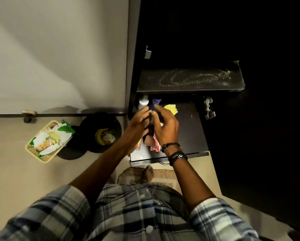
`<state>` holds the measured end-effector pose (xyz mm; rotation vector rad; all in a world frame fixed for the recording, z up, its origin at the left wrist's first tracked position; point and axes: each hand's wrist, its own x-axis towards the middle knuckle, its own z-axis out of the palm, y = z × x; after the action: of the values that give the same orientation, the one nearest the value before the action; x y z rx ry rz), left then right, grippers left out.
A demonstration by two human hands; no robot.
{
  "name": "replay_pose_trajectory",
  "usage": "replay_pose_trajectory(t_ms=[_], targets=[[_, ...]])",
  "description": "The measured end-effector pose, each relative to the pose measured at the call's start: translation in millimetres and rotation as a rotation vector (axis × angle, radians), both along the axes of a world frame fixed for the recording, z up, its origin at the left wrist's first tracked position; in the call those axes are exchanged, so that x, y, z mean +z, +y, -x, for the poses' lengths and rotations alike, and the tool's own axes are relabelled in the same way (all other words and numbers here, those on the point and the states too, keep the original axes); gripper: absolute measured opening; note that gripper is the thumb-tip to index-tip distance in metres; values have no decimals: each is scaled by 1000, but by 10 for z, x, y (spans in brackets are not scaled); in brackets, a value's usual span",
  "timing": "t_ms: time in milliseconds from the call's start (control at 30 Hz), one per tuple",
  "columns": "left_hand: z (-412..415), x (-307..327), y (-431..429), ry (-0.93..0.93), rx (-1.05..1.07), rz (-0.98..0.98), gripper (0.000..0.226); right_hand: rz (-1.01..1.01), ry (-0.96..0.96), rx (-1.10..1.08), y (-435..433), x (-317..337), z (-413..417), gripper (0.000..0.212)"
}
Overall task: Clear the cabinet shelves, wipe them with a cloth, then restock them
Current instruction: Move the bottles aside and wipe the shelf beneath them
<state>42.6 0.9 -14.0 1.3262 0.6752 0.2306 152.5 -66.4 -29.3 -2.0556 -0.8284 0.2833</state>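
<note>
Head view: the left hand (138, 124) and the right hand (165, 131) meet at the centre of the frame, fingertips close together over the left part of the lower shelf (189, 129). The left hand's fingers lie close together and point up the frame. The right hand's fingers are loosely bent and a little spread, with one fingertip raised toward the top. Something dark sits between the two hands (too hidden to name), so I cannot tell whether either hand is pinching it. Beaded bracelets (177, 154) circle the right wrist.

Just below the hands, pink packets (154, 146) lie on the same shelf. Just above the fingertips stand a white bottle (143, 102) and a blue bottle (155, 102), side by side at the back left. A yellow cloth (171, 108) lies crumpled just right of the blue bottle. Above these, the upper shelf (151, 80) of the dark cabinet (133, 49) carries nothing but pale looping smears across its surface. A metal hinge (209, 108) hangs at the right edge.

On the floor at the left of the frame sits a black bin (86, 126) with a banana peel (99, 136) inside, and farther left a yellow basket (41, 160) full of snack packets (50, 140). At the bottom, a bare foot (148, 173) stands on a mat (163, 173) below a plaid shirt (137, 214).
</note>
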Motion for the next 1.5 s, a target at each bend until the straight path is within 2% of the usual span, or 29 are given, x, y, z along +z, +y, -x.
replay_pose_trajectory(t_ms=[67,167,233,333,500,600,667,833,1000,1133,1300,1400,1500], targets=[[41,-28,-53,23,108,61,57,109,78,-89,-232,-304,-91,26],[124,-186,-129,78,134,98,26,256,130,-297,-525,-645,-357,27],[133,-285,-150,97,138,141,35,296,191,-371,-574,-765,-571,31],[105,-304,-161,144,111,91,39,370,213,-307,-427,-895,-891,36],[-10,-286,-155,139,171,61,38,562,89,-57,-18,-1115,-1156,56],[-73,-281,-159,158,183,13,39,615,44,-7,89,-1135,-1222,45],[-99,-272,-179,172,200,-11,39,538,43,-35,72,-1053,-1166,39],[-184,-143,-247,178,259,-48,32,75,-37,-35,-260,-419,-737,31],[-320,5,-248,128,280,-83,31,-171,-278,113,-359,416,-555,36],[-367,-26,-225,118,258,-68,29,-217,-272,23,14,833,-795,35],[-360,-94,-192,143,225,-48,30,-48,-356,-15,370,808,-1062,20],[-335,-127,-186,154,205,-120,32,-16,-401,-12,416,744,-1073,27],[-298,-156,-207,195,207,-183,37,-106,-343,-15,259,718,-964,33]])
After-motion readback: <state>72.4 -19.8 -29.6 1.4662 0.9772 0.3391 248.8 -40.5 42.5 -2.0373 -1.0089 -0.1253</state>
